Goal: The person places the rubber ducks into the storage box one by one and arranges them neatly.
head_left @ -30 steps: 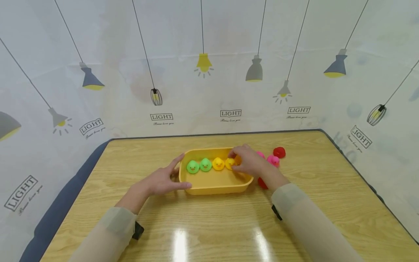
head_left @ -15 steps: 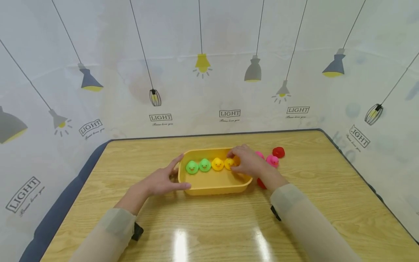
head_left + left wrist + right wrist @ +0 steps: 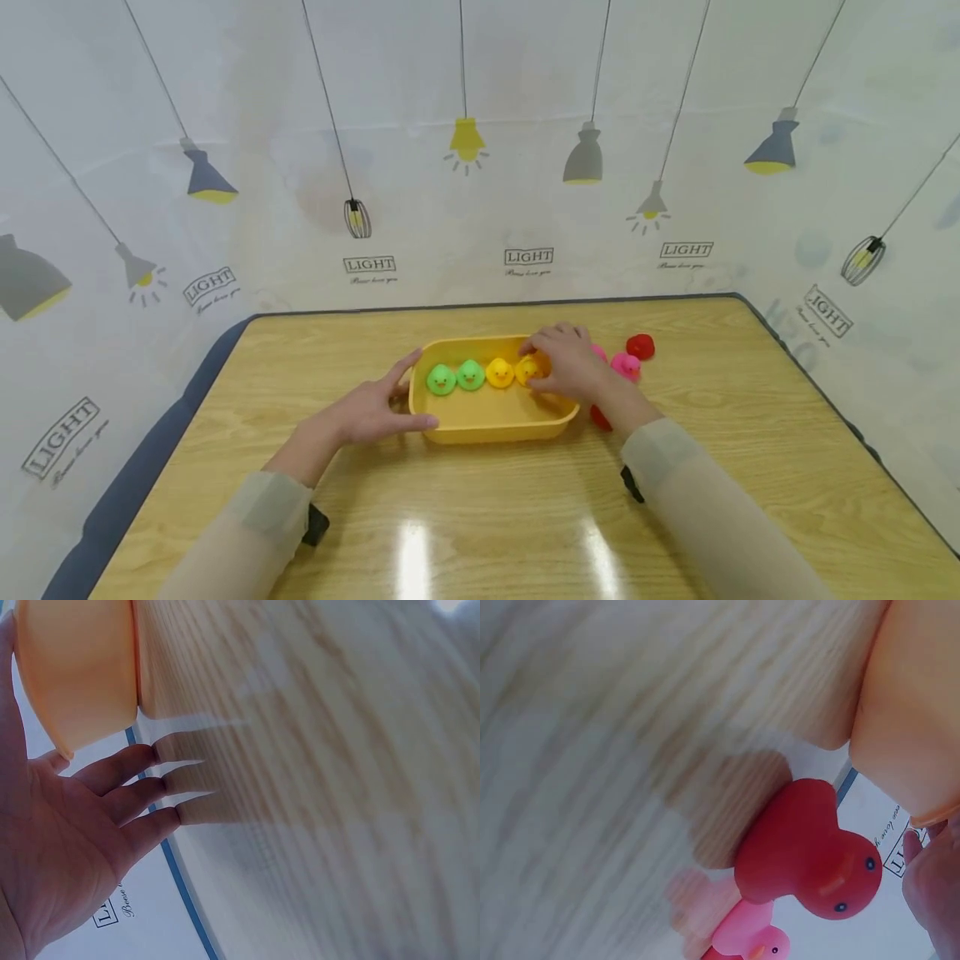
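Observation:
A yellow plastic tray holds a row of rubber ducks: two green ducks, then a yellow duck and a second yellow duck. My left hand spans the tray's left end, thumb on the front rim and index finger toward the back corner. In the left wrist view its other fingers extend with their tips on the table. Reaching over the right end, my right hand pinches the second yellow duck between thumb and fingers, partly covering it. Only part of that hand shows in the right wrist view.
Right of the tray lie a red duck, partly behind my right forearm, pink ducks and another red duck farther back. The wooden table ends at a dark-edged backdrop printed with lamps.

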A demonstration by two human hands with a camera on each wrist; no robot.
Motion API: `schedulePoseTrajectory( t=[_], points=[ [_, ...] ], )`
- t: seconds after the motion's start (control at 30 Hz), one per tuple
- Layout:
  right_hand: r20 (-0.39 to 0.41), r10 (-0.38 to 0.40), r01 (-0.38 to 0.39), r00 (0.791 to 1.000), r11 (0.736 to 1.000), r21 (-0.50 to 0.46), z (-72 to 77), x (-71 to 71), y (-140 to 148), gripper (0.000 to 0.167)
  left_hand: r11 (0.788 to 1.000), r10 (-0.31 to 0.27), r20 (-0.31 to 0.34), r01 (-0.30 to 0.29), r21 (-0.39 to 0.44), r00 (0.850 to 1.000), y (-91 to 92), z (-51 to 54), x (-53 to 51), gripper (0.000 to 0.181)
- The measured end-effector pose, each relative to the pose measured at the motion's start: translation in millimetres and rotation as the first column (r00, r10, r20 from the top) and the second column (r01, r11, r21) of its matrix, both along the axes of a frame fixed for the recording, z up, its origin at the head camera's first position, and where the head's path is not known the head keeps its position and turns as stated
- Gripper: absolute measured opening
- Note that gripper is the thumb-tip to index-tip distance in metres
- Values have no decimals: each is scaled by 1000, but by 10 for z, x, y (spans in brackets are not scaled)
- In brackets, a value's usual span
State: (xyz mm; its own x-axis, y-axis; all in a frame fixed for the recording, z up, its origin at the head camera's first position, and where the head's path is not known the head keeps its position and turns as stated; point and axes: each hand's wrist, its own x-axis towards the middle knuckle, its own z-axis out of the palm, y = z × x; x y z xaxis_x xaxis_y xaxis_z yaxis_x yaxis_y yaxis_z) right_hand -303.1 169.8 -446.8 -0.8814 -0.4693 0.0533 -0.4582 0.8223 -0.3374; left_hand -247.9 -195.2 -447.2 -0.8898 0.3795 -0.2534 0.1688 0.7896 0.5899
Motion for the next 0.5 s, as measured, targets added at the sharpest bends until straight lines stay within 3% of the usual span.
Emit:
schedulePoseTrajectory(
  t=[0.3, 0.5],
  points=[
    [-79, 13, -17, 997, 998, -55, 112, 27, 79, 39, 1000, 0, 7, 0, 4, 1000, 7, -5, -18, 123],
    [-20, 7, -12, 1000, 971, -238, 180, 75, 229, 36, 1000, 4, 6, -4, -2, 1000, -1, -19, -20, 123]
  ],
)
